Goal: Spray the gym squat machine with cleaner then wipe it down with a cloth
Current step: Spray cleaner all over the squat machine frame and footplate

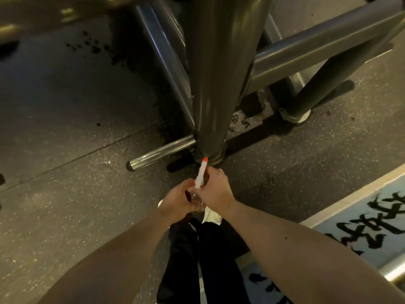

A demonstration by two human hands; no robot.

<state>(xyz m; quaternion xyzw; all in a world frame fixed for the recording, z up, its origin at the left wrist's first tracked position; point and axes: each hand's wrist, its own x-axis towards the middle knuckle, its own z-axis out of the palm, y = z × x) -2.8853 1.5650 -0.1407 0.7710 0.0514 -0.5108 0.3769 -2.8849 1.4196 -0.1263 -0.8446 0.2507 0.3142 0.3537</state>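
Observation:
The squat machine's thick grey upright post point(217, 73) rises in the middle of the view, with grey crossbars point(317, 49) running off to the right and a chrome peg point(162, 151) sticking out low on the left. Just before the post's foot, my right hand point(215, 189) grips the white spray head point(201, 174) with its orange nozzle tip aimed at the base. My left hand point(178, 204) curls round the bottle's body below, mostly hidden. A pale cloth point(211, 216) hangs beneath my hands; which hand holds it I cannot tell.
Speckled dark rubber floor point(76, 194) spreads to the left, with wet dark spots point(92, 44) near the frame. A round foot point(295, 116) of another leg stands at the right. A pale floor panel with black lettering point(361, 222) lies at lower right. My dark trousers point(203, 260) are below.

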